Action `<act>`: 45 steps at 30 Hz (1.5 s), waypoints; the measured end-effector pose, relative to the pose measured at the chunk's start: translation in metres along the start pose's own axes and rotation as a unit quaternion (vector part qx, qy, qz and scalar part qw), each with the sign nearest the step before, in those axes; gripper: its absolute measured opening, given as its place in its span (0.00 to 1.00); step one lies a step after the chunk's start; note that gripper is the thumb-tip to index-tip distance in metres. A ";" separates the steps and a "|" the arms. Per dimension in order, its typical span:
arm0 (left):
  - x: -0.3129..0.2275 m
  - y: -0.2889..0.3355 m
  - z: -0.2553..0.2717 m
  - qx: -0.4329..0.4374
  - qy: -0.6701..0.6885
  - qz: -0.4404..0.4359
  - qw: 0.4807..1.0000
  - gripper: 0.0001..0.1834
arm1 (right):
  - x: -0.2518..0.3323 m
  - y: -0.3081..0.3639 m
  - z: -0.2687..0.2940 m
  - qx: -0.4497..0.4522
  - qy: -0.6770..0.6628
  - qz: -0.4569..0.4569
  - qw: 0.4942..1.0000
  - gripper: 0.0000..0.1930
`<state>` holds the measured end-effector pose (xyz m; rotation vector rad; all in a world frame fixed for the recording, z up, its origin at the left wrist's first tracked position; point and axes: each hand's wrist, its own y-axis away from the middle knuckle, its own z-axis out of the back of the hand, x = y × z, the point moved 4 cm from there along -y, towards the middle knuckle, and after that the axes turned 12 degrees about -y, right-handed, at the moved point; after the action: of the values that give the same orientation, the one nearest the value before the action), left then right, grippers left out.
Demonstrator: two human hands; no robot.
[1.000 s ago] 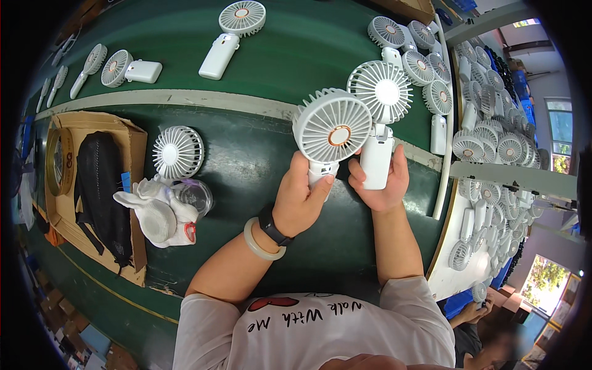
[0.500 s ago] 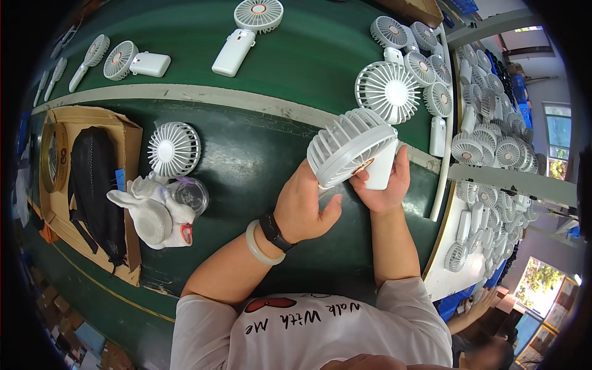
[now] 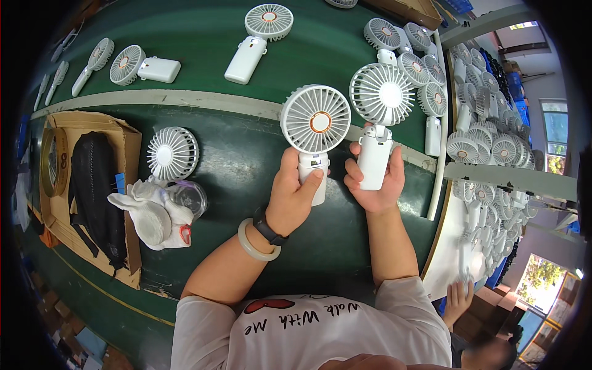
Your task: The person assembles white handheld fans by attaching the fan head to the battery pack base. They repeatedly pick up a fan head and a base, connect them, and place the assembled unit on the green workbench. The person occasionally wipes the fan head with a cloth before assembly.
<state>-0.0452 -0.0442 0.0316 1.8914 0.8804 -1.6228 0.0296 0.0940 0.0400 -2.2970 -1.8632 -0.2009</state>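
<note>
Fan (image 3: 316,119) upright, left hand (image 3: 290,200) curled round handle (image 3: 313,164); right hand (image 3: 383,192), half-curled, holds second fan (image 3: 375,159).

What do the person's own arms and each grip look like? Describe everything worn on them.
Short white sleeves cover the upper arms. The left wrist wears a slim black wristband, possibly a watch or fitness tracker, and, above it, a smooth, rounded, pale bangle. The right forearm carries nothing visible. Neither the left grip nor the right grip wears a glove.
</note>
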 end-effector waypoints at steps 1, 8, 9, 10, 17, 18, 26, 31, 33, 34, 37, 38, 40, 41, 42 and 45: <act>0.000 0.000 0.000 -0.002 0.021 0.012 1.000 0.17 | 0.000 0.000 0.000 0.000 -0.001 -0.001 1.000 0.30; 0.002 -0.002 -0.001 -0.001 0.084 0.050 0.995 0.18 | -0.001 0.001 -0.003 -0.010 0.009 0.001 1.000 0.29; 0.002 -0.002 0.000 -0.002 0.085 0.055 0.995 0.18 | -0.002 0.001 -0.002 -0.010 0.010 0.001 1.000 0.29; 0.002 -0.002 0.000 0.005 0.093 0.057 0.994 0.18 | -0.001 0.001 -0.002 -0.007 0.007 0.000 1.000 0.29; 0.003 -0.003 0.002 0.020 0.101 0.070 0.992 0.20 | 0.000 -0.001 0.000 0.001 -0.013 -0.008 1.000 0.28; 0.004 -0.002 0.001 0.016 0.098 0.069 0.993 0.20 | -0.001 -0.001 0.001 -0.004 -0.012 -0.007 1.000 0.28; -0.008 -0.002 0.001 0.047 0.251 0.110 0.961 0.27 | -0.002 0.000 -0.002 -0.065 0.128 0.020 0.989 0.21; -0.008 -0.002 0.001 0.099 0.302 0.091 0.944 0.26 | 0.004 -0.001 0.005 -0.155 0.314 0.078 0.933 0.19; -0.008 -0.001 0.000 0.117 0.305 0.091 0.941 0.26 | 0.006 -0.001 0.003 -0.157 0.337 0.079 0.925 0.19; -0.010 -0.001 -0.001 0.137 0.298 0.074 0.942 0.27 | 0.005 -0.001 0.003 -0.158 0.328 0.086 0.927 0.19; -0.001 -0.001 0.002 0.139 0.306 0.095 0.937 0.29 | 0.005 -0.002 0.003 -0.171 0.300 0.087 0.934 0.19; 0.001 -0.001 0.002 0.139 0.307 0.096 0.937 0.29 | 0.004 -0.002 0.002 -0.171 0.306 0.095 0.932 0.18; 0.002 -0.001 0.001 0.138 0.308 0.096 0.936 0.30 | 0.004 -0.003 0.000 -0.171 0.318 0.110 0.926 0.18; 0.003 -0.001 0.001 0.138 0.311 0.099 0.935 0.30 | 0.005 -0.002 0.002 -0.167 0.318 0.100 0.928 0.17; 0.003 -0.001 0.001 0.138 0.314 0.102 0.934 0.29 | 0.007 -0.001 0.004 -0.163 0.319 0.090 0.929 0.17; 0.006 0.000 0.003 0.150 0.326 0.093 0.929 0.30 | 0.008 0.000 0.003 -0.162 0.317 0.087 0.930 0.17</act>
<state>-0.0468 -0.0453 0.0252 2.7156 0.6784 -1.0559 0.0309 0.1022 0.0384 -2.1846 -1.3593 -1.1447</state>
